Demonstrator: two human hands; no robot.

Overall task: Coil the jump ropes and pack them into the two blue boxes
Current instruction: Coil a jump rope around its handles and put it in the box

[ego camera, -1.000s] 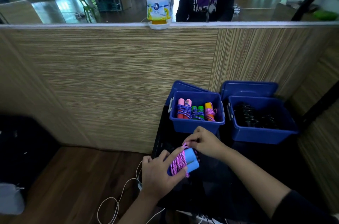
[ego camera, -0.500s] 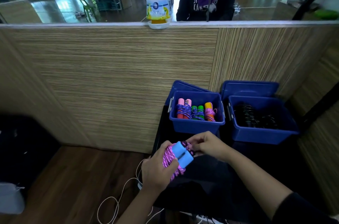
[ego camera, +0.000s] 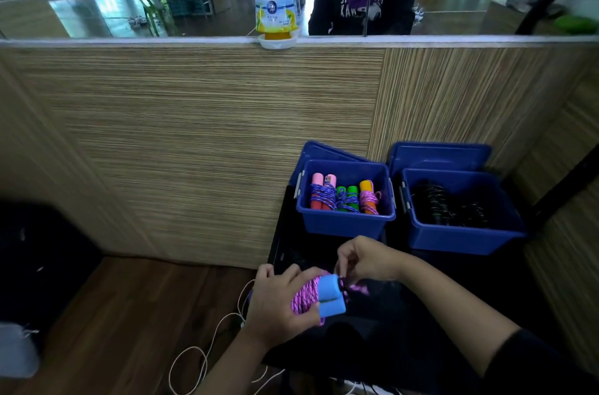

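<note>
1. Left hand: wrapped around a pink-corded jump rope bundle with two blue foam handles, held above the dark table.
2. Right hand: pinching the loose rope end just beside the handles.
3. Left blue box: three coiled ropes inside, with pink, green and orange handles.
4. Right blue box: dark coiled ropes inside; lids upright behind both boxes.
</note>
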